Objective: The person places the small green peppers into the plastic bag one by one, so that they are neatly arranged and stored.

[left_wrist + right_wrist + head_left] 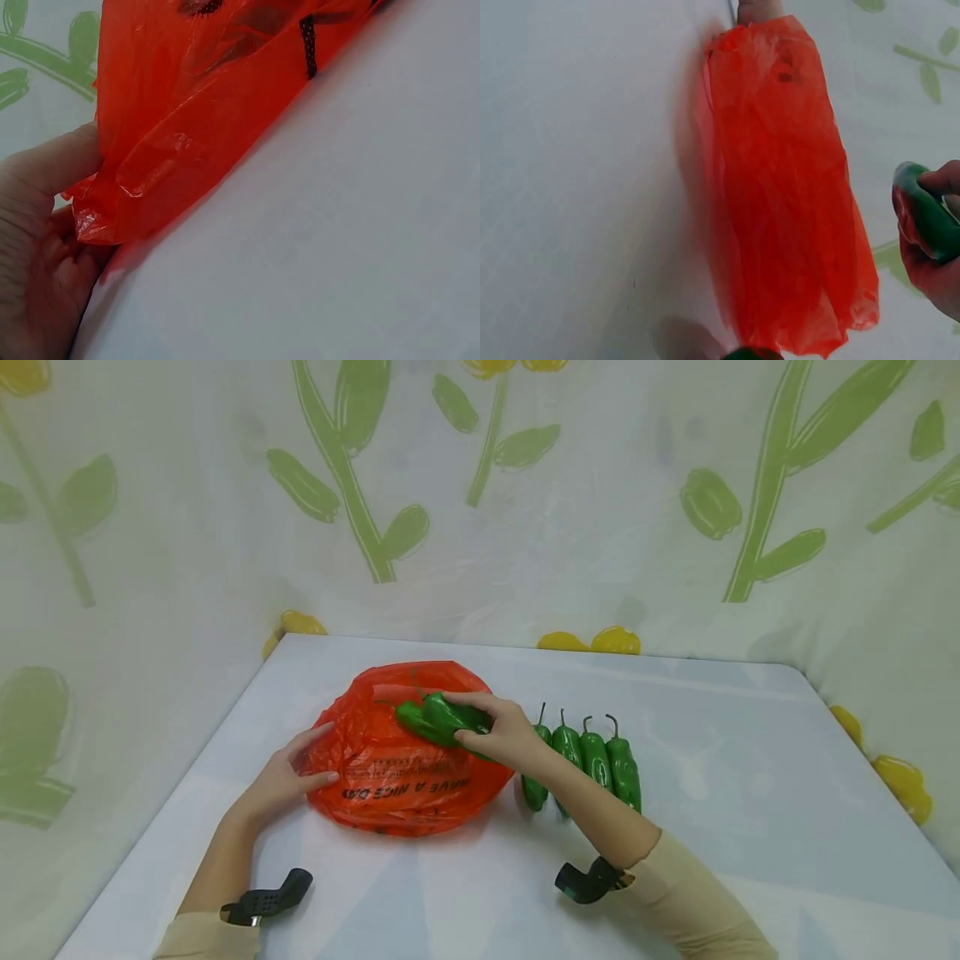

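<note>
A red plastic bag (360, 718) with printed lettering lies on the table. My left hand (281, 781) grips its left edge; in the left wrist view, the thumb (71, 157) and fingers are on either side of the crumpled plastic (120, 202). Over the bag, my right hand (506, 732) holds a glossy green pepper (450, 714) between thumb and fingers. Another green pepper (408, 717) shows just left of it; whether it lies in the bag or is also held, I cannot tell. The right wrist view shows the held pepper (922, 210) above the bag (780, 187).
Several green peppers (596, 756) lie side by side right of the bag, stems pointing away, partly behind my right forearm. The white table (742, 793) extends right of them. A curtain (585, 552) with a leaf pattern hangs behind and around the table.
</note>
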`<state>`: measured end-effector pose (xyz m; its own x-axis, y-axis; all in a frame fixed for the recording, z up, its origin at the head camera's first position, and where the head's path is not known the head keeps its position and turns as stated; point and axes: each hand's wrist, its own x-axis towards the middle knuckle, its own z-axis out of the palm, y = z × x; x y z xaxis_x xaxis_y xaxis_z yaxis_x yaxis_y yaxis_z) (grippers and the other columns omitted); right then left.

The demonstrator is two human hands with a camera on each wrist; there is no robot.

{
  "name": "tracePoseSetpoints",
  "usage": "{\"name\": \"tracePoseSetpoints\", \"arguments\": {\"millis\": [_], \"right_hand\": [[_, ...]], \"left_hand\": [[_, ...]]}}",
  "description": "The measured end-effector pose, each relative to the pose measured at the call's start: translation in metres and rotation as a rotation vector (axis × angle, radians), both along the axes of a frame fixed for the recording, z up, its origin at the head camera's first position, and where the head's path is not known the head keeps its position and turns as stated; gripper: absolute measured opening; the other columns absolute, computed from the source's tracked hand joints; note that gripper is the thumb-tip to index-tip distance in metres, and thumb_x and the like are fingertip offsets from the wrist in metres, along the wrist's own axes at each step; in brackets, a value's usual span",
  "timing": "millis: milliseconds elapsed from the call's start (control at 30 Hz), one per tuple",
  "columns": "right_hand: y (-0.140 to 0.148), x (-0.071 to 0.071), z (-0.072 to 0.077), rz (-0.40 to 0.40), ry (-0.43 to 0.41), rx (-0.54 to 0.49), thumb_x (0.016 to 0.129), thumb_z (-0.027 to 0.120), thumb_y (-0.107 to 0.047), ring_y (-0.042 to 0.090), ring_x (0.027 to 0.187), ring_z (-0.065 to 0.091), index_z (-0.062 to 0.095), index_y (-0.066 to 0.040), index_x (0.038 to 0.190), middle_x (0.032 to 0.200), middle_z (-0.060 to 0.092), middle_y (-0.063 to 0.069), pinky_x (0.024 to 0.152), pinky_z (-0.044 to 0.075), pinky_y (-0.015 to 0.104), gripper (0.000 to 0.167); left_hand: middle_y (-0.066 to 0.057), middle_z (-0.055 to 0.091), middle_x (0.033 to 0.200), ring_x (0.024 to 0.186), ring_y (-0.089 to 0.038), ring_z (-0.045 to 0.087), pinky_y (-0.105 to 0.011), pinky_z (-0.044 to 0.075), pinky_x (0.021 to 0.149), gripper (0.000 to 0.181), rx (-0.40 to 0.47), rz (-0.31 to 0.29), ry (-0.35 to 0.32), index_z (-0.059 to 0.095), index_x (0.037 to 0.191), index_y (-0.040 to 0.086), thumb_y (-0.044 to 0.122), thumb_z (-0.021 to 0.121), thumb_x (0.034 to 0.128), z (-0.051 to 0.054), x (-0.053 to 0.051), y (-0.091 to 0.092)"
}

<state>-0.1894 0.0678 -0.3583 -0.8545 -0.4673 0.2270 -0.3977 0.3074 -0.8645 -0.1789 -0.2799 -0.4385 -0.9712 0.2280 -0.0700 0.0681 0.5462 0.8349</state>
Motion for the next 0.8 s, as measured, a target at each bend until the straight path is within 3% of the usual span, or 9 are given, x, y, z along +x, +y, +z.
{"name": "tracePoseSetpoints", "arguments": {"millis": [233,800], "right_hand": [[-0.021,-0.005,-0.01,-0.029,-0.027,0.063,0.085,0.069,-0.011,0.022,0.105,0.057,0.056,-0.011,0.131,0.13,0.056,0.007,0.087,0.052,0.033,0.048],[-0.063,-0.016,-0.035,0.02,-0.094,0.182,0.086,0.067,-0.009,0.022,0.11,0.053,0.057,-0.01,0.13,0.132,0.055,0.009,0.09,0.051,0.035,0.045]], "left_hand": [[-0.019,0.022,0.153,0.139,-0.043,0.018,-0.063,0.033,0.101,0.083,0.008,-0.005,0.0,0.027,0.15,0.016,0.028,0.073,0.0813,-0.001,-0.001,-0.001],[-0.019,0.022,0.153,0.139,-0.043,0.018,-0.063,0.034,0.101,0.084,-0.006,0.002,-0.014,0.026,0.15,0.017,0.03,0.073,0.0812,-0.001,-0.001,-0.001]]}}
